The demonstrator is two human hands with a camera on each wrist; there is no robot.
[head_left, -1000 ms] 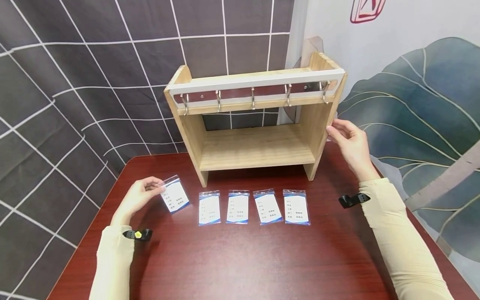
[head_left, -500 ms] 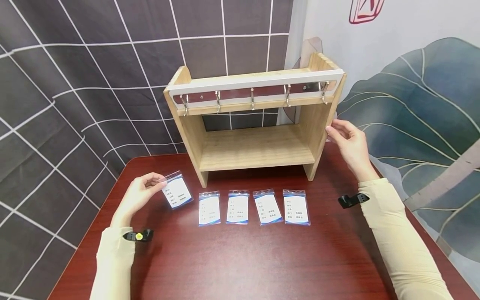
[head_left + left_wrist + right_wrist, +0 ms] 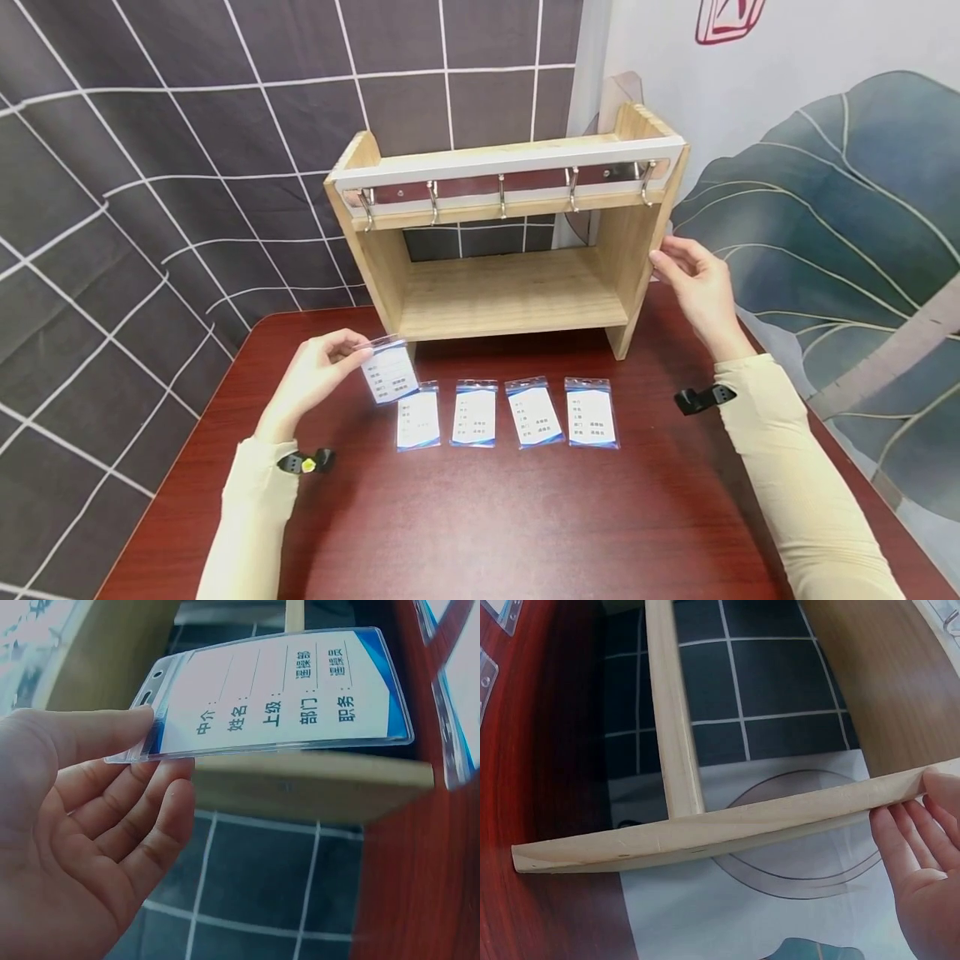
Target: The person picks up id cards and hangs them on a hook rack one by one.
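My left hand (image 3: pixel 318 375) pinches a clear-sleeved ID badge (image 3: pixel 390 372) by its slotted top edge, thumb on the front and fingers behind. The badge (image 3: pixel 277 697) is white with blue corners and printed lines, tilted in the air before the rack's left leg. In the head view it overlaps the top of the leftmost badge (image 3: pixel 418 421) on the table. My right hand (image 3: pixel 697 287) grips the right side panel of the wooden rack (image 3: pixel 517 300); in the right wrist view, thumb and fingers pinch the panel's edge (image 3: pixel 780 814). A row of metal hooks (image 3: pixel 502 196) runs along the rack's front.
Three more badges lie in a row to the right: one (image 3: pixel 474 417) upright, one (image 3: pixel 535 414) slightly turned, one (image 3: pixel 590 417) at the end. The red-brown table (image 3: pixel 480 525) ends at a dark tiled-pattern backdrop (image 3: pixel 187 167) behind and left.
My left hand has lifted the badge off the table area at left and carried it right and slightly up, to before the rack's left leg. The right hand keeps its grip on the rack.
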